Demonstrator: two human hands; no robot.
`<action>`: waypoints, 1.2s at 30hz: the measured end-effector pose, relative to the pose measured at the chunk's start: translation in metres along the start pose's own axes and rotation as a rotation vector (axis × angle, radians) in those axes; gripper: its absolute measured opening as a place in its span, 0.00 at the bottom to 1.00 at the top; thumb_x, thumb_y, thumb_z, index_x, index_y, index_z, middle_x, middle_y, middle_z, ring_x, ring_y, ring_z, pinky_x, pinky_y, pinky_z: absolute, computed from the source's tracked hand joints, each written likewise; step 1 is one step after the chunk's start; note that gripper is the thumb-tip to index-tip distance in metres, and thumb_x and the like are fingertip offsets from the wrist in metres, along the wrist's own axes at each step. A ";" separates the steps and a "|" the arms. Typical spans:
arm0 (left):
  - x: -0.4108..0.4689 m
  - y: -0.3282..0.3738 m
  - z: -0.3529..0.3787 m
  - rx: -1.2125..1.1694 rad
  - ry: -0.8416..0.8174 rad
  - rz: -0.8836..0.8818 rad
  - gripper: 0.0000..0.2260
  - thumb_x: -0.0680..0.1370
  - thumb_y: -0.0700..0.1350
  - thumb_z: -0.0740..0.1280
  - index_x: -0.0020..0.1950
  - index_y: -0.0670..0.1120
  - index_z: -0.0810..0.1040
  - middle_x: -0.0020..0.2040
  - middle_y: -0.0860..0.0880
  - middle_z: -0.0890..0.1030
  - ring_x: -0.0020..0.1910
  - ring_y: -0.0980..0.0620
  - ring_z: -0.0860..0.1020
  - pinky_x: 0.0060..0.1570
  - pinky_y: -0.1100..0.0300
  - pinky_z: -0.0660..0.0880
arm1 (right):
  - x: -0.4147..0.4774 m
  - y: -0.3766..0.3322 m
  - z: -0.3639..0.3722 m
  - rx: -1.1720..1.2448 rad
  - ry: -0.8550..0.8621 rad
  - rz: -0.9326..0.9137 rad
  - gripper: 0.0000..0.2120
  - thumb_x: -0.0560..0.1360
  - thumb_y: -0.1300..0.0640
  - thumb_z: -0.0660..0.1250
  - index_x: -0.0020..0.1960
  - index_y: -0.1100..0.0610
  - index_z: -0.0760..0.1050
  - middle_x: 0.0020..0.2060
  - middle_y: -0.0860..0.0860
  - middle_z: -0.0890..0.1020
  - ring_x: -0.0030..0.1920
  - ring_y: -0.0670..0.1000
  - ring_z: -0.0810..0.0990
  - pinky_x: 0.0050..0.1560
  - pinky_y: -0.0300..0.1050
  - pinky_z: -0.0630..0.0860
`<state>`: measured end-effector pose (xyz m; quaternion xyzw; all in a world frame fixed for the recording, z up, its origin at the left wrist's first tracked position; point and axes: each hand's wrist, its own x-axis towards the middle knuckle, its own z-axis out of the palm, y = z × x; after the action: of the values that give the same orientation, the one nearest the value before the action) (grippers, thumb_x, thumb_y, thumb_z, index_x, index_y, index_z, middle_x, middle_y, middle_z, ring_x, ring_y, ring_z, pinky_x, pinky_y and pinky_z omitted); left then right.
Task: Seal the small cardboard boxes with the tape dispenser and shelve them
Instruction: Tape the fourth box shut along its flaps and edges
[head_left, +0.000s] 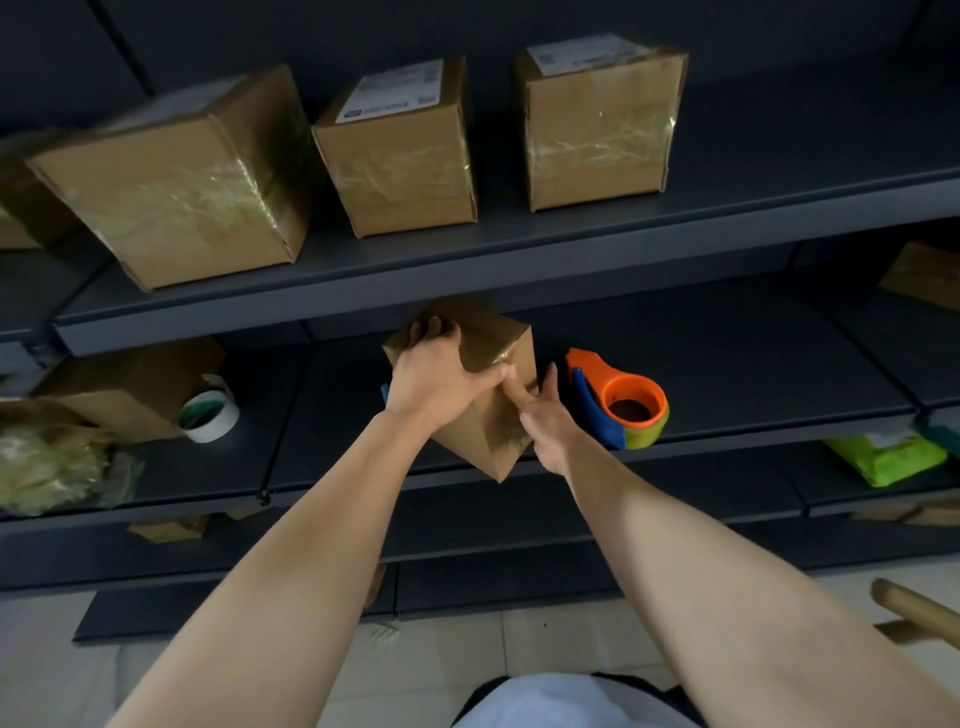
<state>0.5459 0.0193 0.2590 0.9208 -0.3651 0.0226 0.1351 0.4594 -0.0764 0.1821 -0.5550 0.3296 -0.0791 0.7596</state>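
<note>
A small brown cardboard box (498, 343) with shiny tape on it is tilted over the front edge of the middle shelf (753, 431). My left hand (434, 376) grips its top left side, fingers curled over the far edge. My right hand (543, 421) holds its right face, thumb and fingers spread on the cardboard. An orange and blue tape dispenser (623, 402) with a greenish roll lies on the same shelf just right of the box, apart from my hands. Three taped boxes stand on the upper shelf: a large one (182, 182), a middle one (400, 156) and a right one (597, 124).
A white-rimmed tape roll (208, 410) leans by another brown box (130, 384) at the left of the middle shelf. A wad of crumpled tape (52, 462) lies at far left. A green packet (888, 460) rests on a lower shelf at right. Pale tiled floor (441, 670) below.
</note>
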 end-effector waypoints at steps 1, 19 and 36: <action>0.000 -0.003 -0.002 -0.075 0.005 -0.031 0.37 0.71 0.69 0.62 0.69 0.43 0.68 0.63 0.44 0.75 0.61 0.45 0.74 0.52 0.53 0.73 | -0.003 0.003 -0.002 -0.007 0.018 0.011 0.69 0.49 0.25 0.70 0.76 0.42 0.33 0.78 0.50 0.49 0.76 0.57 0.55 0.72 0.63 0.57; -0.007 -0.058 0.015 -0.631 -0.125 -0.579 0.35 0.60 0.71 0.70 0.54 0.46 0.74 0.45 0.51 0.78 0.40 0.53 0.77 0.33 0.61 0.70 | -0.002 -0.030 0.011 -0.549 0.423 0.012 0.55 0.61 0.34 0.75 0.74 0.59 0.51 0.70 0.58 0.63 0.66 0.60 0.70 0.61 0.50 0.70; 0.020 -0.074 0.041 -0.698 -0.256 -0.524 0.34 0.70 0.71 0.61 0.56 0.41 0.72 0.51 0.46 0.75 0.45 0.49 0.75 0.38 0.58 0.70 | 0.001 -0.030 -0.007 -0.188 0.424 0.113 0.24 0.73 0.48 0.71 0.64 0.58 0.71 0.57 0.55 0.79 0.50 0.55 0.77 0.55 0.49 0.74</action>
<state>0.6084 0.0473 0.2053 0.8769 -0.1194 -0.2510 0.3922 0.4639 -0.0934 0.2076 -0.5750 0.5182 -0.1198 0.6217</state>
